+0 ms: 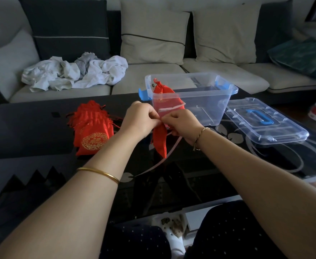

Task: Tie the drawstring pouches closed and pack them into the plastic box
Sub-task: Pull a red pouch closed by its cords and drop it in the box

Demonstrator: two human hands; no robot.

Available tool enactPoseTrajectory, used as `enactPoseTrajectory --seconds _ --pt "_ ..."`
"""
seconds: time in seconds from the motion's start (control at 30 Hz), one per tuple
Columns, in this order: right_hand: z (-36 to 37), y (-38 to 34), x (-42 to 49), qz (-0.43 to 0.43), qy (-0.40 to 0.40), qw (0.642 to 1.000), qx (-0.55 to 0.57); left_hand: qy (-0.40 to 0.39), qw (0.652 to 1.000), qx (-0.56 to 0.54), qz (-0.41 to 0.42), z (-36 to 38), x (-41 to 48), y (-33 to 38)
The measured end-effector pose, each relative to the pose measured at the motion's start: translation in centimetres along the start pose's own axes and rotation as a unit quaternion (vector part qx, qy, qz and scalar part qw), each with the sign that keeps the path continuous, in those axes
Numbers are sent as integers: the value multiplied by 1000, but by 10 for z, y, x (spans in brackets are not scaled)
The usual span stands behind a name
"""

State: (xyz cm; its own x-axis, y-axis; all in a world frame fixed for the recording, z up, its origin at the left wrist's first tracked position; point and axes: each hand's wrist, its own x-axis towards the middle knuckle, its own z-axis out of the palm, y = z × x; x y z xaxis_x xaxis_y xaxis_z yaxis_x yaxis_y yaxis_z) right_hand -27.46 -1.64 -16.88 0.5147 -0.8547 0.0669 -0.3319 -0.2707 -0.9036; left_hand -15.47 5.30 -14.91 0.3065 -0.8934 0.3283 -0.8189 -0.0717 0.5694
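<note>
Hanging above the black table (32, 128), a red drawstring pouch (160, 141) is pinched at its neck by the curled fingers of the left hand (138, 118) and right hand (183, 124), just before the clear plastic box (200, 107), where another pouch (162, 92) leans; a pile of pouches (91, 128) lies left

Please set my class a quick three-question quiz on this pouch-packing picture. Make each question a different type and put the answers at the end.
1. True or false: the plastic box is closed.
2. The pile of red pouches lies: A in the box; B on the table, left of the hands; C on the sofa.
3. Fill in: the left hand and right hand together pinch one red ___.
Key: 1 false, its lid lies beside it; 2 B; 3 pouch.
</note>
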Motion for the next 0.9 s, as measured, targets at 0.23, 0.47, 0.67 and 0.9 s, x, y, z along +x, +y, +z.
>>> enactPoseTrajectory --seconds 0.23,0.47,0.67,0.9 --pt "-3 -4 -5 -21 -15 999 -19 3 1000 4 -14 4 0 1" --pt "-18 -1 -1 -60 39 987 -146 -3 994 -88 -69 -1 4 -8" --pt "-23 8 0 -15 41 990 -136 12 975 -164 -147 -2 6 -14" --pt "-20 10 -4 27 -14 999 -14 0 959 -260 -116 1 12 -15"
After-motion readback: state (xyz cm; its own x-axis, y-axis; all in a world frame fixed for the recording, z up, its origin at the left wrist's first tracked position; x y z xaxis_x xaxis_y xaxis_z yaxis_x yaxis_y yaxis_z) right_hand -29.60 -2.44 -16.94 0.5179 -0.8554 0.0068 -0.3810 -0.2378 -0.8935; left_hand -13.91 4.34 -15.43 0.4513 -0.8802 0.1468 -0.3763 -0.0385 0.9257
